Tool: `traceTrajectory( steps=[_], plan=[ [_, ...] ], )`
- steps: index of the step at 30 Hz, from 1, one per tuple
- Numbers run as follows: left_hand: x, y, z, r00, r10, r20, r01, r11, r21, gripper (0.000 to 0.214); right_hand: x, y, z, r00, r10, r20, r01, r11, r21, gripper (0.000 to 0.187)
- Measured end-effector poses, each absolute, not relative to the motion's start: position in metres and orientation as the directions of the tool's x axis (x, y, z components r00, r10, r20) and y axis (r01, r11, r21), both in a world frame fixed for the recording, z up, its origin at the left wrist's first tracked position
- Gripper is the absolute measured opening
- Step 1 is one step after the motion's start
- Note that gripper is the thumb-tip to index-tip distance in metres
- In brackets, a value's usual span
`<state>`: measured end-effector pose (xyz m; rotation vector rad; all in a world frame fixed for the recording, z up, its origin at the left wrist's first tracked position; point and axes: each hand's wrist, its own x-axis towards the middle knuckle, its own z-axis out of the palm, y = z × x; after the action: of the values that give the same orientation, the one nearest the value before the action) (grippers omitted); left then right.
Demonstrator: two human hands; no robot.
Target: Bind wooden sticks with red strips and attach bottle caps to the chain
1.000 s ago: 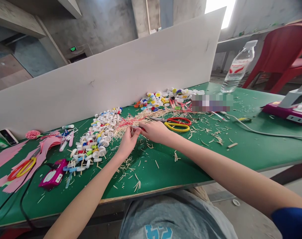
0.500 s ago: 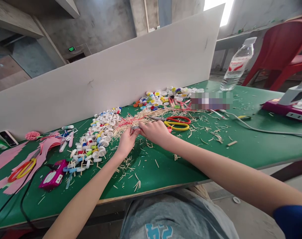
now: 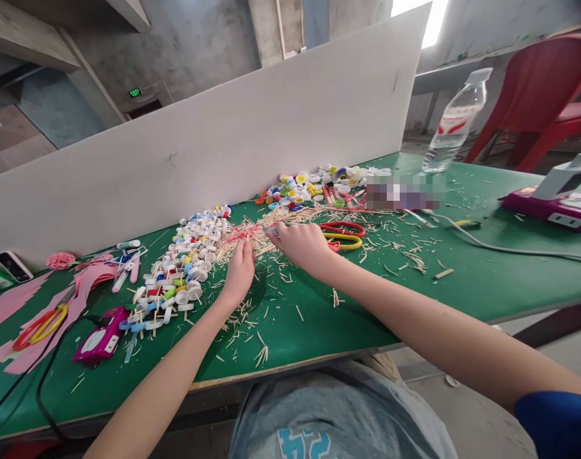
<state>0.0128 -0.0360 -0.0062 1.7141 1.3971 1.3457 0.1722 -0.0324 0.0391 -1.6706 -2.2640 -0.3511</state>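
My left hand (image 3: 241, 269) is closed in a pinch at the near edge of a heap of thin wooden sticks (image 3: 283, 218) and red plastic strips (image 3: 245, 231). What looks like a thin wooden stick stands up at its fingertips. A little to the right, my right hand (image 3: 304, 245) is closed around a small pale grey piece (image 3: 271, 231), whose kind is mostly hidden by the fingers. Scissors with red and yellow handles (image 3: 350, 241) lie just beyond my right hand, their blades partly covered. Left of my left hand are many bottle caps (image 3: 189, 255), several with sticks through them.
More loose caps (image 3: 302, 188) lie against the white board (image 3: 213, 140). Second scissors (image 3: 41, 328), pink paper (image 3: 87, 287) and a magenta power strip (image 3: 102, 338) are at left. A water bottle (image 3: 455, 121), a white cable (image 3: 505, 247) and another power strip (image 3: 548, 207) are at right.
My hands were together at the small grey piece and are now apart. My left hand has moved left to the sticks and red strips; my right hand keeps the piece, slightly higher.
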Motion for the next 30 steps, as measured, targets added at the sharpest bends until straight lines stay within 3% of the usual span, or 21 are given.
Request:
traceTrajectory(
  steps=[9, 17, 30],
  plan=[
    [0.014, -0.031, -0.009, 0.027, 0.957, 0.29, 0.092, -0.292, 0.952, 0.04, 0.17, -0.033, 0.036, -0.459, 0.814, 0.356, 0.881, 0.469, 0.064, 0.052],
    [0.017, -0.037, -0.005, 0.011, 0.975, 0.221, 0.042, -0.221, 0.974, 0.039, 0.173, -0.026, 0.03, -0.407, 0.835, 0.37, 0.905, 0.424, 0.038, 0.055],
    [0.019, -0.039, -0.006, 0.066, 0.979, 0.192, 0.057, -0.195, 0.979, 0.028, 0.174, -0.031, 0.032, -0.526, 0.775, 0.35, 0.831, 0.557, 0.015, 0.05]
  ],
)
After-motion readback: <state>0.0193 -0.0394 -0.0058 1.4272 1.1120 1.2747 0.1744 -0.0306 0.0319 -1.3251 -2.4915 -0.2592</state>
